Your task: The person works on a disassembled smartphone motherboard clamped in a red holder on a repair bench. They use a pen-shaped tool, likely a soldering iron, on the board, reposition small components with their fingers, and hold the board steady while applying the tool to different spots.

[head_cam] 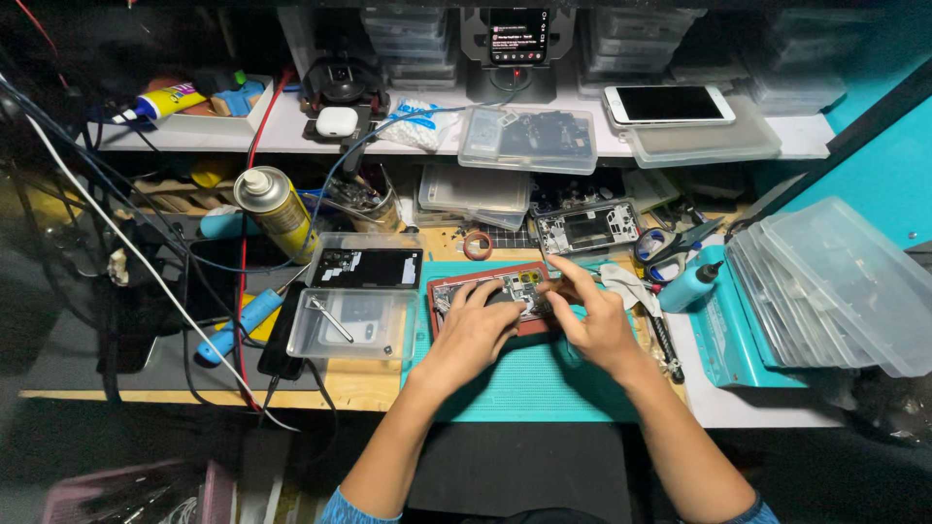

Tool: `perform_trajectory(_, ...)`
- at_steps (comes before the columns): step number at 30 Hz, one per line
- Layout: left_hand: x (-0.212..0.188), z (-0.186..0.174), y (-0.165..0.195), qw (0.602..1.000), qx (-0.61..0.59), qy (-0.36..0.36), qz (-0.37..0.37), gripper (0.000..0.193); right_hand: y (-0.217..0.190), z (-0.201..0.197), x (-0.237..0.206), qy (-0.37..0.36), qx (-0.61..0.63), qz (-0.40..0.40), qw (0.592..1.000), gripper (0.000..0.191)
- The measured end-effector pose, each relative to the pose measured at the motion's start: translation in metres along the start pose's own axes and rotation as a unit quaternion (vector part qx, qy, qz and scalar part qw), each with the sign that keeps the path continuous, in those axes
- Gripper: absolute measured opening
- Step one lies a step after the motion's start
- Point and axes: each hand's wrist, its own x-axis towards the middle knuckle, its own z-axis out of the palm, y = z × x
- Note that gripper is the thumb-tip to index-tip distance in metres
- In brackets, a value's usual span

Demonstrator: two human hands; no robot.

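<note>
Both on opened phone (515, 289): left hand (478, 325) pressing flat, right hand (594, 315) pinching its edge, clear tray (351, 328) left.

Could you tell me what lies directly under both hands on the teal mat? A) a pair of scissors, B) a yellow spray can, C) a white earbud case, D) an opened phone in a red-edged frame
D: the left hand and the right hand both rest on the opened phone with its red-edged frame, which lies on the teal mat; the other things lie elsewhere on the bench.
</note>
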Motion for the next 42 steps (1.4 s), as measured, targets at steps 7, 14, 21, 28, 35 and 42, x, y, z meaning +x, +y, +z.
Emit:
perform_trajectory(7, 0.002, 0.003, -0.006, 1.0, 0.003, -0.005, 0.008, 0.028, 0.0, 0.001, 0.005, -0.019, -0.037, -0.031, 0.999, 0.053)
perform_trajectory(14, 0.001, 0.006, -0.01, 1.0, 0.005, -0.006, 0.007, 0.032, -0.004, 0.0, 0.011, -0.036, -0.065, -0.046, 0.996, 0.054)
perform_trajectory(21, 0.004, 0.006, -0.008, 1.0, 0.004, -0.014, 0.001, 0.027, -0.015, -0.003, 0.019, -0.023, -0.134, -0.106, 0.985, 0.047)
perform_trajectory(28, 0.008, 0.003, -0.003, 0.999, 0.01, -0.036, -0.009, 0.02, -0.018, -0.013, 0.026, -0.069, -0.046, -0.105, 0.991, 0.047)
perform_trajectory(35, 0.014, 0.001, 0.0, 0.999, -0.012, -0.035, -0.029, 0.018, -0.013, -0.012, 0.026, -0.059, -0.062, -0.063, 0.994, 0.052)
perform_trajectory(42, 0.02, 0.001, 0.002, 0.997, -0.042, -0.038, -0.05, 0.019, -0.013, -0.013, 0.026, -0.045, -0.056, -0.093, 0.993, 0.044)
